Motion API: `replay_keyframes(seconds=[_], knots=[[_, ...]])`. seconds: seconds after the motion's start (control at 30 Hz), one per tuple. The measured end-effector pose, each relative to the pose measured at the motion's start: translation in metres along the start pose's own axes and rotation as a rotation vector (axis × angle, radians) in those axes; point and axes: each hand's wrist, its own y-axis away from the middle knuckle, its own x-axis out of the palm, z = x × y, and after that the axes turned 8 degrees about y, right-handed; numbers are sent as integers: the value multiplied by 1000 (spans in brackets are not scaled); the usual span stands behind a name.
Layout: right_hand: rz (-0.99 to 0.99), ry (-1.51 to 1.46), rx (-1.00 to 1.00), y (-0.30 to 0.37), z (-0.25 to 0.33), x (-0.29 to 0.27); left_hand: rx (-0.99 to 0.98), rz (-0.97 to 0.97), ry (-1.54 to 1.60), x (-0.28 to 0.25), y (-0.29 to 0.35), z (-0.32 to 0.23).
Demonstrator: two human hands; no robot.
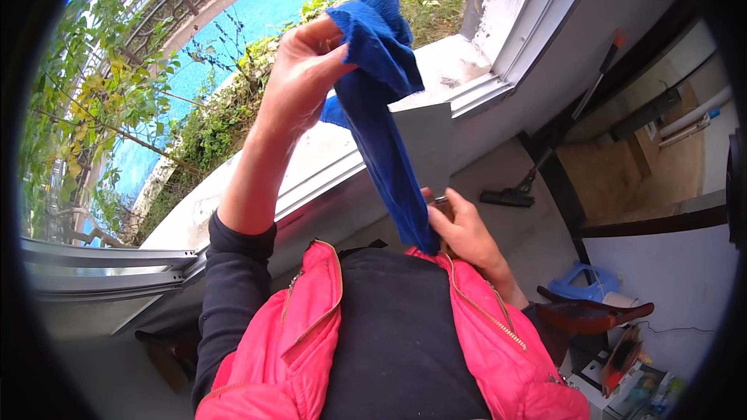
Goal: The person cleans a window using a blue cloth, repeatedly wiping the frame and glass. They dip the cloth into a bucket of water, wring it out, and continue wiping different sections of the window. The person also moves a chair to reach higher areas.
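Observation:
High in front of me, my left hand (pixel 311 62) pinches the top of a blue cloth (pixel 381 140), which is bunched over the fingertips. From there the cloth hangs down in a long narrow strip toward my chest. My right hand (pixel 463 229) is closed beside the strip's lower end, thumb up. Between its thumb and fingers shows a small silvery metal piece (pixel 441 201), mostly hidden, so its kind cannot be made out. Whether the right fingers also grip the cloth cannot be told.
An open window with a white sill (pixel 319 159) lies ahead, with plants and a blue path (pixel 257 12) outside. A floor brush with a long handle (pixel 510 196) stands to the right. Further right are a blue plastic stool (pixel 580 284) and a dark wooden chair part (pixel 591 315).

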Motion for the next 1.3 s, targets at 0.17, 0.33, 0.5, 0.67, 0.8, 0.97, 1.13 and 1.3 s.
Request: replay_keyframes(seconds=[0.17, 0.33, 0.5, 0.67, 0.8, 0.97, 1.13, 1.3], knots=[[106, -274, -243, 10, 1, 16, 350, 85, -967, 10, -37, 5], [-13, -186, -426, 18, 0, 11, -309, 64, -300, -13, -30, 10], [-243, -37, -665, 3, 11, 8, -527, 65, 703, 17, 43, 45], [-448, -162, -409, -38, 28, 32, -342, 62, -262, 49, 50, 61], [-230, -50, -484, -58, 33, 27, -537, -197, -60, 47, 23, 65], [-14, 153, -523, -48, 16, -17, -356, 24, -658, 22, -3, 98], [-114, -112, -152, -28, -29, -58, -228, 217, -1293, 16, -36, 149], [-94, -212, 36, -15, -73, -76, -127, 311, -1126, 15, -46, 181]])
